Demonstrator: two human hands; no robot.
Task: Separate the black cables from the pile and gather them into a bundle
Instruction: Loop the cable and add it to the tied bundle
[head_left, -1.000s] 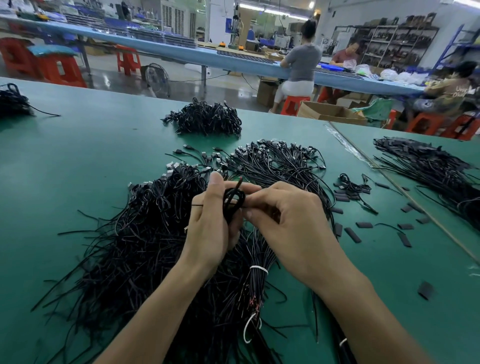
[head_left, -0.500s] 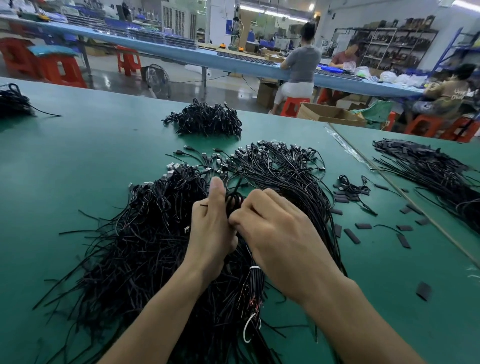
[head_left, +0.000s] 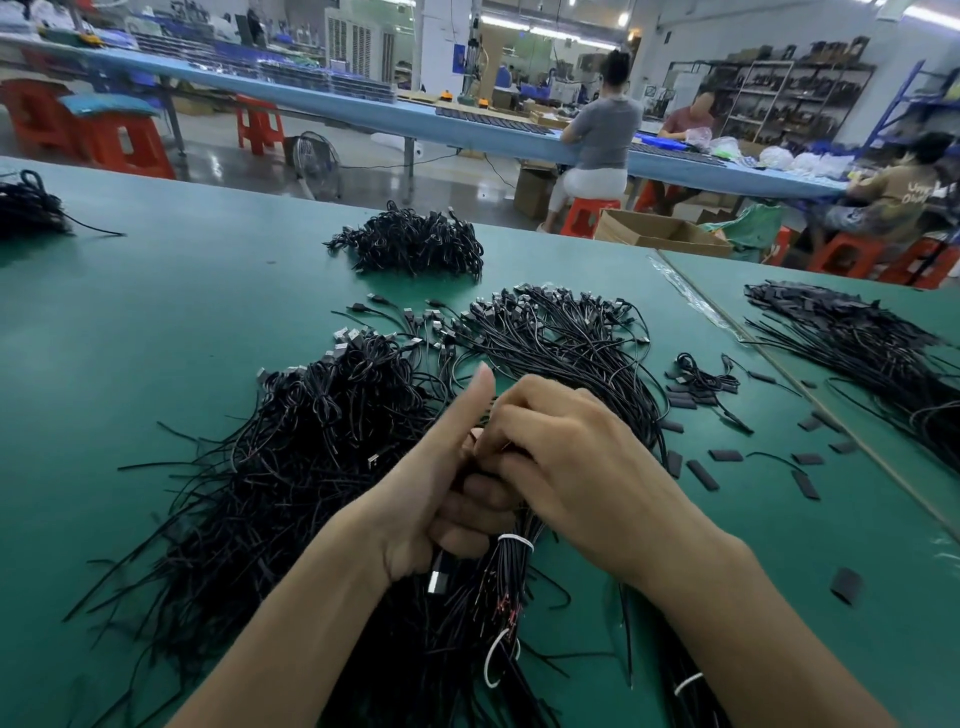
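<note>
A big loose pile of black cables (head_left: 291, 467) covers the green table (head_left: 156, 322) in front of me. My left hand (head_left: 441, 499) is curled around a small coil of black cable, thumb up, and a plug end pokes out below its palm. My right hand (head_left: 571, 467) presses against the left one, its fingertips pinching the same coil. Beneath the hands lies a bundle tied with a white band (head_left: 514, 543). A fanned group of cables with plugs (head_left: 561, 338) spreads out beyond my hands.
A finished heap of coiled cables (head_left: 410, 244) sits further back, another heap (head_left: 26, 208) at the far left, and a long pile (head_left: 872, 343) on the right beyond a table seam. Small black sleeve pieces (head_left: 727, 455) lie scattered on the right. Several people work at a blue bench behind.
The coil held up between both hands has come down and is now hidden inside my fists. My right hand has closed over the left hand's fingers.
</note>
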